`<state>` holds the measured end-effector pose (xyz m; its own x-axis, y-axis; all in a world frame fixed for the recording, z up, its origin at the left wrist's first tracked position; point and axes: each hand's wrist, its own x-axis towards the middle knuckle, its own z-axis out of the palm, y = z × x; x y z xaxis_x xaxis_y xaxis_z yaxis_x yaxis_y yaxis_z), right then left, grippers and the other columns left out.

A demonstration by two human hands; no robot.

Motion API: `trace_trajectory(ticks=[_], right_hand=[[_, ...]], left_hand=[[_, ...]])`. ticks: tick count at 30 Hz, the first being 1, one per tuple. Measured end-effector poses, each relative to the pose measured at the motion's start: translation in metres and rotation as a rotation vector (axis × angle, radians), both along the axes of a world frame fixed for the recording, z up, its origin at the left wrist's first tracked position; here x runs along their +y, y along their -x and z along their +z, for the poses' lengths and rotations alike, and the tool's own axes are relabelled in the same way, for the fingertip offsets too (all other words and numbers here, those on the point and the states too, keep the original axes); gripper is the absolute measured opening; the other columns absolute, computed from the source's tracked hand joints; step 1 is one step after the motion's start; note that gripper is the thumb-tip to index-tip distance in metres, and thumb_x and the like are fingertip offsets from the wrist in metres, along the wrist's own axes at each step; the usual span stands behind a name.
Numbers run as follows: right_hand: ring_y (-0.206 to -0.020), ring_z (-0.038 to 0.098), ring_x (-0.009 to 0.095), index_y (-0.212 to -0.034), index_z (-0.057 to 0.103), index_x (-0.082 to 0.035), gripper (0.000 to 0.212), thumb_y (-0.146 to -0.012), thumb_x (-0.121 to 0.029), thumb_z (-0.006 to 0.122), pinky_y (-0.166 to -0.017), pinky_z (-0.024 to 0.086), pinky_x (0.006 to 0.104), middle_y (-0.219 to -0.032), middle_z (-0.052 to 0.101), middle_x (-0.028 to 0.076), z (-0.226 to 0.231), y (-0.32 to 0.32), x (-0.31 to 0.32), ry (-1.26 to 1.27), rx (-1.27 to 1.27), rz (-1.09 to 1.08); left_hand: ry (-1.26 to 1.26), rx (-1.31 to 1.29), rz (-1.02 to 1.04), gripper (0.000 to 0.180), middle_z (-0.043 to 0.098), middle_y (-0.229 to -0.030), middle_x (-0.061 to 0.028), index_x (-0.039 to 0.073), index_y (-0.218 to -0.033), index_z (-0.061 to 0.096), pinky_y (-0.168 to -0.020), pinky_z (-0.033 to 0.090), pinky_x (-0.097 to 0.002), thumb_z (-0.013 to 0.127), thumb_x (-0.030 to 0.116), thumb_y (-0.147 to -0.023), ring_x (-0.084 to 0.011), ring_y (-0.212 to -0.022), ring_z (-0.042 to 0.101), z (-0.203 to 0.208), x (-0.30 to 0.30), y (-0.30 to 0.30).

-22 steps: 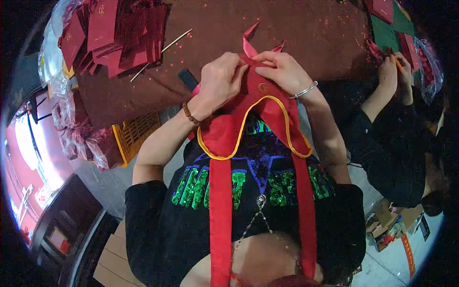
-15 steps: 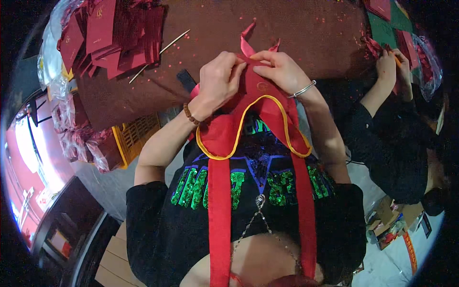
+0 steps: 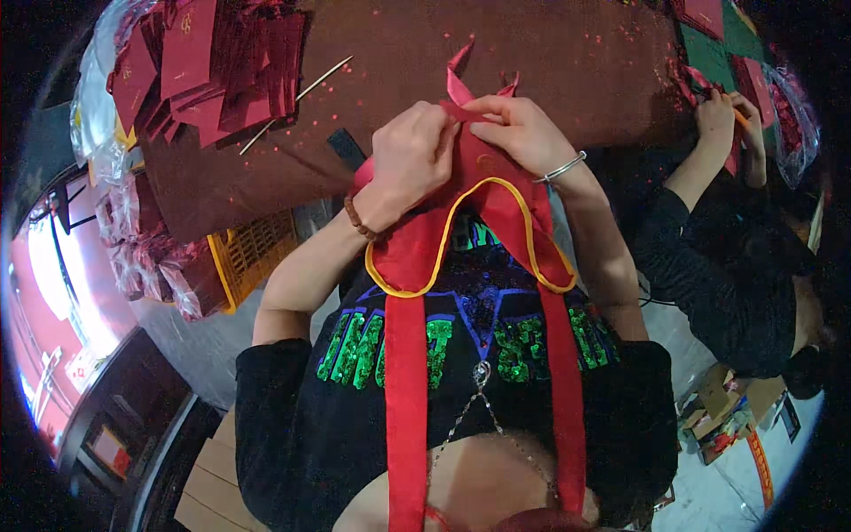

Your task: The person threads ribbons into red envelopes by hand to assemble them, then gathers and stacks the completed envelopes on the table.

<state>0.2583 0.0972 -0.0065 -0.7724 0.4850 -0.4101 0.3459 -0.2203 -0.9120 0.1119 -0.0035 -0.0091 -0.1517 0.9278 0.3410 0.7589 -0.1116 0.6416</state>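
Note:
Over the near edge of the table, both hands meet at a dark red card (image 3: 487, 164) with a gold emblem. A glossy pinkish-red ribbon (image 3: 458, 84) sticks up beyond the fingertips in pointed tails. My left hand (image 3: 412, 146) is closed, its thumb and fingers pinching the ribbon by the card's far end; the fingers cover the exact grip. Beside it my right hand (image 3: 523, 133) pinches the ribbon from the other side, with thumb and index finger closed. Beneath the card lies the red apron (image 3: 399, 253) with yellow trim that I wear.
A stack of dark red cards (image 3: 191, 66) sits at the table's far left, beside a thin wooden stick (image 3: 297, 104). Below the left edge stands a yellow crate (image 3: 253, 257). At right, a co-worker's hands (image 3: 722, 120) handle something red near a clear plastic bag (image 3: 793, 124).
My left hand has turned slightly and its fingers have curled in tighter beside the ribbon. The right hand stays almost in place. The co-worker's hands have shifted a little.

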Motion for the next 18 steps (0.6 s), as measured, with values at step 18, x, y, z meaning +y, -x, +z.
trace_trajectory(ticks=[18], right_hand=[[-0.082, 0.055, 0.007, -0.109, 0.055, 0.004, 0.028, -0.085, -0.011, 0.052, -0.073, 0.044, 0.0201, -0.091, 0.061, 0.003, -0.005, -0.004, 0.014, -0.024, -0.098, 0.087]], left_hand=[[0.287, -0.443, 0.124, 0.011, 0.062, -0.069, -0.0111, 0.000, -0.083, 0.062, -0.056, 0.044, -0.0259, 0.063, 0.009, -0.076, -0.0136, -0.060, 0.058, 0.009, -0.009, 0.016]])
